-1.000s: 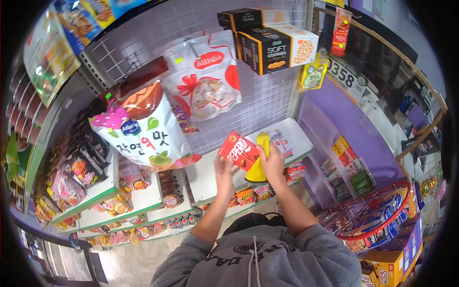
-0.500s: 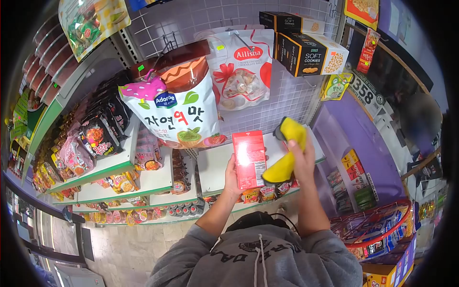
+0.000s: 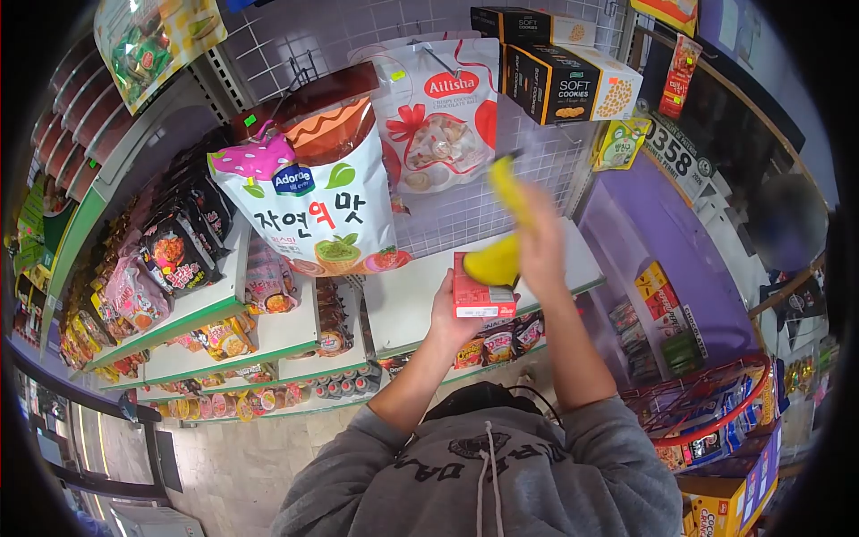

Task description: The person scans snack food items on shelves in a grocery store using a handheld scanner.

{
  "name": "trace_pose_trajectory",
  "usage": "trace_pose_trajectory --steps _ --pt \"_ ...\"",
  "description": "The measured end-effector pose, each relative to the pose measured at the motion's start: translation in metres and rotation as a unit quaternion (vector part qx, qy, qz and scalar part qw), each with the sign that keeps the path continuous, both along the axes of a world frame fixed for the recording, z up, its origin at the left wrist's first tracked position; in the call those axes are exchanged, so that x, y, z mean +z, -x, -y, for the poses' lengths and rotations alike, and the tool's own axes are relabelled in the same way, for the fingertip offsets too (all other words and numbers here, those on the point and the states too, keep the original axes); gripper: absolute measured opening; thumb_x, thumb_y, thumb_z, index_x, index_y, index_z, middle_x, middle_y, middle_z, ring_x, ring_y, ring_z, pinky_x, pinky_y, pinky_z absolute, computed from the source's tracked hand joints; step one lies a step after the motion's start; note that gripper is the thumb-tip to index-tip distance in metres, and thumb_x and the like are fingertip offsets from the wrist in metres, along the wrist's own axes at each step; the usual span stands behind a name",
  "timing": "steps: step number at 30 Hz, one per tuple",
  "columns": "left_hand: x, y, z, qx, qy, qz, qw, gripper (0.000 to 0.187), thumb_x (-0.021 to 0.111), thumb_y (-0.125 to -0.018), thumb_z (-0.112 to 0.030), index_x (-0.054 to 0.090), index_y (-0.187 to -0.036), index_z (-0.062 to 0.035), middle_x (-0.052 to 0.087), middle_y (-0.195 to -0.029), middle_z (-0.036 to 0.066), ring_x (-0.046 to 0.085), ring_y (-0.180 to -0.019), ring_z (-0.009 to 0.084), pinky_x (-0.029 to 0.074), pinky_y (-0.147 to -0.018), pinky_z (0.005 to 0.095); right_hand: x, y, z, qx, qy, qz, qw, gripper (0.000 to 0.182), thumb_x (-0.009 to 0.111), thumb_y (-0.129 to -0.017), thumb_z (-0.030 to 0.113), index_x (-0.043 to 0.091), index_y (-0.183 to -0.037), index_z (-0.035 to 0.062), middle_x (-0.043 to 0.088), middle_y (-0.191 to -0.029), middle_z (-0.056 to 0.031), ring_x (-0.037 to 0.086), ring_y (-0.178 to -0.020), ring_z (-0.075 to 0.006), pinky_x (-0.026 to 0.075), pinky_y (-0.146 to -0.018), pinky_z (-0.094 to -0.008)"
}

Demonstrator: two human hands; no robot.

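Note:
In my left hand (image 3: 450, 315) is a red box (image 3: 474, 298), its fingers wrapped around the left side. The box leans so that its narrow white-printed end faces me. Its upper part is partly hidden by a yellow cloth (image 3: 494, 260) with dark edging. That cloth hangs folded from my right hand (image 3: 543, 242), which is smeared by motion but closed on it. The cloth's lower end overlaps the box in view; whether they touch is hard to tell. Just beyond both hands lies a white shelf (image 3: 403, 300).
Large snack bags, a white one (image 3: 327, 210) and an Ailisha one (image 3: 438, 116), hang on the wire grid. Soft Cookies boxes (image 3: 573, 85) stand upper right. Noodle packs (image 3: 179, 255) fill the left shelves. A red wire basket (image 3: 761, 394) is at my right.
The red box has tipped from showing its broad face to showing its end. My right hand has moved up and left, bringing the cloth over the box. The view has shifted slightly.

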State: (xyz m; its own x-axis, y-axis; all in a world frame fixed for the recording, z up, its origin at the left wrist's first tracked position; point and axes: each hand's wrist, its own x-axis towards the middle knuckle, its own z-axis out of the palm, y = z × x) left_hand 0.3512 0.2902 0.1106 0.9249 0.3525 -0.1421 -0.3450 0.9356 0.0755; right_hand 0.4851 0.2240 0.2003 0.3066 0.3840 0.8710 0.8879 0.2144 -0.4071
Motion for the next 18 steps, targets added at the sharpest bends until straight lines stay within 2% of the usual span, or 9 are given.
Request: trace_pose_trajectory --steps 1,2,4,5,7,11,14,18 --pt "-0.006 -0.001 -0.006 -0.013 0.047 0.047 0.998 0.046 0.023 -0.100 -0.037 0.040 -0.133 -0.0092 0.044 -0.134 0.020 0.044 -0.123 0.0382 0.032 -0.099 0.0651 -0.015 0.004 -0.002 0.076 0.132 -0.045 0.987 0.033 0.051 -0.092 0.014 0.054 -0.122 0.0006 0.057 -0.119 -0.0166 0.055 -0.110 -0.0281 0.041 -0.095 -0.0380" --pt "-0.012 -0.002 -0.011 -0.015 0.061 0.038 0.997 0.046 0.022 -0.100 -0.036 0.039 -0.132 -0.0084 0.044 -0.134 0.019 0.044 -0.122 0.0376 0.032 -0.099 0.0646 -0.029 0.007 -0.003 0.151 0.261 -0.088 0.949 0.035 0.054 -0.091 0.020 0.055 -0.121 0.0016 0.058 -0.118 -0.0169 0.054 -0.111 -0.0288 0.038 -0.098 -0.0379" --pt "-0.017 -0.004 -0.017 -0.020 0.090 0.017 0.996 0.045 0.021 -0.100 -0.034 0.038 -0.131 -0.0067 0.044 -0.133 0.019 0.046 -0.121 0.0363 0.034 -0.099 0.0637 -0.042 0.003 -0.006 0.232 0.364 -0.079 0.898 0.037 0.054 -0.091 0.027 0.056 -0.120 0.0041 0.059 -0.115 -0.0162 0.056 -0.108 -0.0278 0.041 -0.094 -0.0363" --pt "-0.019 -0.004 -0.015 -0.026 0.056 -0.003 0.998 0.045 0.020 -0.100 -0.035 0.038 -0.131 -0.0066 0.043 -0.132 0.019 0.045 -0.121 0.0365 0.034 -0.099 0.0637 -0.048 0.001 -0.007 0.272 0.414 -0.073 0.866 0.038 0.055 -0.091 0.030 0.057 -0.120 0.0053 0.060 -0.114 -0.0159 0.057 -0.107 -0.0274 0.042 -0.092 -0.0355" --pt "-0.013 -0.002 -0.006 -0.037 -0.012 -0.046 0.998 0.045 0.019 -0.101 -0.035 0.037 -0.131 -0.0063 0.043 -0.132 0.019 0.045 -0.121 0.0370 0.035 -0.098 0.0636 -0.057 -0.011 -0.012 0.273 0.460 -0.109 0.838 0.039 0.054 -0.092 0.033 0.057 -0.120 0.0069 0.062 -0.110 -0.0147 0.059 -0.102 -0.0268 0.044 -0.089 -0.0346" --pt "0.006 -0.003 0.002 -0.063 0.045 -0.078 0.994 0.048 0.016 -0.101 -0.038 0.036 -0.131 -0.0070 0.042 -0.132 0.019 0.043 -0.123 0.0384 0.034 -0.099 0.0650 -0.078 -0.027 -0.023 0.239 0.540 -0.199 0.782 0.040 0.054 -0.092 0.035 0.058 -0.120 0.0079 0.065 -0.102 -0.0136 0.062 -0.092 -0.0257 0.047 -0.083 -0.0333" --pt "0.005 -0.003 -0.002 -0.064 0.052 -0.078 0.994 0.049 0.015 -0.101 -0.039 0.035 -0.131 -0.0072 0.041 -0.132 0.019 0.042 -0.123 0.0400 0.032 -0.100 0.0658 -0.087 -0.024 -0.022 0.264 0.489 -0.161 0.815 0.039 0.053 -0.093 0.035 0.058 -0.121 0.0089 0.066 -0.102 -0.0133 0.062 -0.091 -0.0250 0.046 -0.084 -0.0325" --pt "-0.001 -0.002 -0.004 -0.075 0.061 -0.076 0.992 0.050 0.014 -0.101 -0.041 0.034 -0.132 -0.0081 0.040 -0.133 0.019 0.041 -0.124 0.0412 0.031 -0.100 0.0669 -0.088 -0.023 -0.021 0.262 0.497 -0.157 0.812 0.038 0.051 -0.093 0.033 0.057 -0.123 0.0100 0.065 -0.108 -0.0140 0.062 -0.097 -0.0265 0.046 -0.086 -0.0332"
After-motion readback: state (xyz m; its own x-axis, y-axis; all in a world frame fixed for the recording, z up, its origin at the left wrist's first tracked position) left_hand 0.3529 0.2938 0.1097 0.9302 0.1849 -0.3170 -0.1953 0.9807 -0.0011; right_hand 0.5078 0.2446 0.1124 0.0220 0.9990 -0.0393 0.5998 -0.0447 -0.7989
